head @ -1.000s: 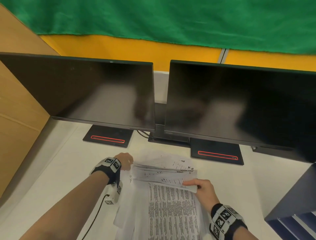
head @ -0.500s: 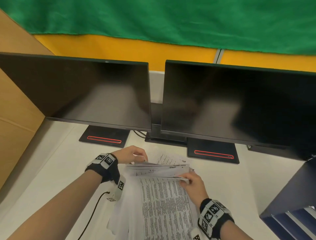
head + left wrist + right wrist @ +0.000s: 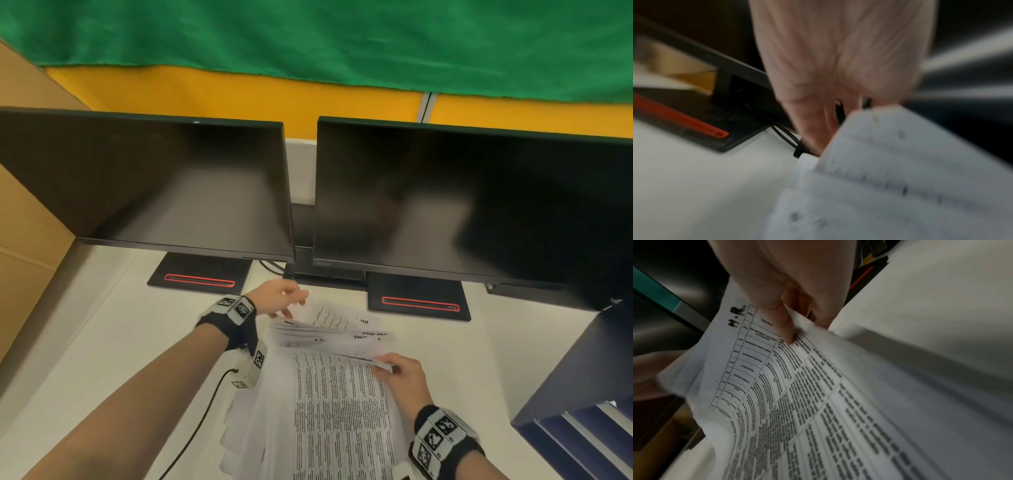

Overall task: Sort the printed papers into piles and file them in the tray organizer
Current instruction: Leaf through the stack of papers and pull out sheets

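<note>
no sheets filed yet: sorting looks barely begun.
the surface [image 3: 102, 342] carries one loose heap of printed papers [image 3: 329, 394] at 6 o'clock; the tray organizer [image 3: 582, 394] waits at 4 o'clock, its slots mostly out of view. right hand [image 3: 404, 377] pinches a sheet marked "h.r."; left hand [image 3: 277, 298], fingers loosely spread, touches the heap's far corner.

My left hand [image 3: 281, 299] has lifted off the near-left corner of the printed papers [image 3: 337, 394] and slid toward the far edge; its fingers now spread above the fanned top sheets [image 3: 329, 329]. My right hand [image 3: 402, 375] has peeled those sheets further up, so more of the dense text page shows beneath my fingertips.
</note>
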A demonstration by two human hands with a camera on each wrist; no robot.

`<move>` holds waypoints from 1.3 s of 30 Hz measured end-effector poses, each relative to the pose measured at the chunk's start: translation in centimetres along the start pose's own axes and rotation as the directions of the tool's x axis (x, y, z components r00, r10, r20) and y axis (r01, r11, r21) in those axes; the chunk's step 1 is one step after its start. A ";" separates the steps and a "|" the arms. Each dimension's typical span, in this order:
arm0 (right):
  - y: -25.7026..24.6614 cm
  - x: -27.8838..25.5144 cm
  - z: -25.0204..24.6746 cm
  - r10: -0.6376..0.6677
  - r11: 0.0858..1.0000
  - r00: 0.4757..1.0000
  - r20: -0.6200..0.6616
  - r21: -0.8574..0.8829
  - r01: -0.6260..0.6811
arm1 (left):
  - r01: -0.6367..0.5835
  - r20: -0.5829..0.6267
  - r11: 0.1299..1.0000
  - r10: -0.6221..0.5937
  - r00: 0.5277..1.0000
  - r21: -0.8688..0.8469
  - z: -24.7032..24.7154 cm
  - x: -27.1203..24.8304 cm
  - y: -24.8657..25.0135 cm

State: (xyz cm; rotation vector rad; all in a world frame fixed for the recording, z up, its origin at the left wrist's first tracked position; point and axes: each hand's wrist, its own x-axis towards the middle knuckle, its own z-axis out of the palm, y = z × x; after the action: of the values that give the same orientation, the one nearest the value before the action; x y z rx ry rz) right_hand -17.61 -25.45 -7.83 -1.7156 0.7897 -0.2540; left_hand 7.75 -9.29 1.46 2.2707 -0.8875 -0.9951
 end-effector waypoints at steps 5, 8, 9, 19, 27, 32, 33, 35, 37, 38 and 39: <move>0.4 -0.4 -1.0 0.015 1.000 1.000 0.012 -0.021 -0.014 | -0.038 -0.060 0.844 0.082 0.995 0.535 2.4 3.6 0.5; 0.6 -0.4 -1.0 0.031 0.999 1.000 0.002 -0.044 -0.031 | -0.061 0.017 0.752 0.066 0.998 0.656 3.3 4.2 1.1; 0.6 -0.4 -1.1 0.033 0.998 0.999 0.004 -0.048 -0.033 | -0.061 -0.004 0.732 0.086 0.996 0.679 3.5 4.3 1.2; -0.9 0.2 -0.9 -0.016 0.998 0.998 0.060 -0.067 0.020 | -0.010 -0.185 0.729 0.186 0.965 0.684 2.4 1.6 -0.8; -1.8 0.6 -0.2 -0.005 0.999 0.992 0.128 -0.052 0.012 | 0.066 -0.241 0.729 0.139 0.960 0.681 0.4 -1.9 -2.4; -2.0 0.8 -0.1 0.016 0.998 0.991 0.133 -0.064 -0.007 | -0.072 -0.527 0.906 0.305 0.794 0.417 -0.1 -4.7 -1.3; -1.8 1.0 -0.1 0.024 0.997 0.991 0.135 -0.070 -0.015 | -0.102 -0.566 0.918 0.320 0.760 0.382 -0.4 -5.2 -0.7; -1.7 1.2 0.0 0.053 0.995 0.990 0.133 -0.090 -0.042 | -0.159 -0.609 0.913 0.373 0.699 0.377 -1.4 -6.5 0.6; -1.5 1.6 0.3 0.084 0.990 0.989 0.124 -0.119 -0.069 | -0.198 -0.656 0.876 0.463 0.595 0.439 -3.1 -7.8 2.0; -1.4 1.8 0.4 0.105 0.987 0.987 0.124 -0.136 -0.087 | -0.212 -0.694 0.865 0.494 0.523 0.456 -4.3 -8.5 2.8; -1.2 2.0 0.5 0.124 0.983 0.984 0.129 -0.151 -0.104 | -0.216 -0.740 0.867 0.496 0.455 0.449 -5.6 -9.4 3.6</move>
State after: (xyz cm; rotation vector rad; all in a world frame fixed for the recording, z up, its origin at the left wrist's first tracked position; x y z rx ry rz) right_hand -15.36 -26.18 -7.39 -1.7941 0.8165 0.0004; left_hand 5.95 -3.81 11.43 2.2144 -1.0101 0.5047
